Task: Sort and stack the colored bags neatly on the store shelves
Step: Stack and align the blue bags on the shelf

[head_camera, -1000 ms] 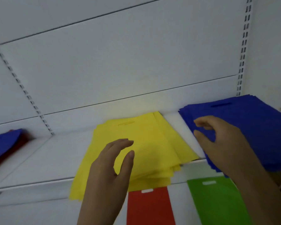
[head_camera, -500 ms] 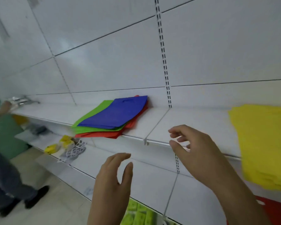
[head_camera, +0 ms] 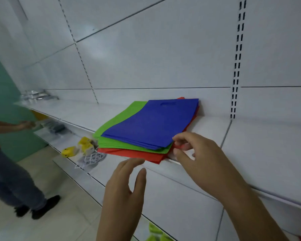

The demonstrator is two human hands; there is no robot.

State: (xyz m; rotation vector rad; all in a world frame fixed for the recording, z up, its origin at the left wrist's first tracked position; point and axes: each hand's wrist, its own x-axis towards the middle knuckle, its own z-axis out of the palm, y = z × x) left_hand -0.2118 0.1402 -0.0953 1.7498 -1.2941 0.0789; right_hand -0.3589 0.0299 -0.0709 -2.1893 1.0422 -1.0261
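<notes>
A mixed pile of flat bags lies on the white shelf (head_camera: 250,136), pushed back against the wall panel. The blue bags (head_camera: 149,122) are on top, their cut-out handle toward the wall. Under them the green bags (head_camera: 118,117) fan out to the left, and the red bags (head_camera: 134,153) form the bottom layer, their front corner overhanging the shelf's front edge.

The right hand (head_camera: 196,157) is at the pile's near right corner, fingers curled, with thumb and fingertips at the edge of the red layer; whether it pinches the bags or merely touches them cannot be told through the blur. The left hand (head_camera: 123,186) is raised just below the shelf edge, fingers straight and relaxed, holding nothing, its fingertips close under the red corner.

On the lower shelf (head_camera: 163,188), to the left, sit small yellow packages (head_camera: 76,148) and a white lattice-like item (head_camera: 90,159). At the far left another person (head_camera: 7,153) stands on the tiled floor (head_camera: 50,214), reaching toward the shelving.
</notes>
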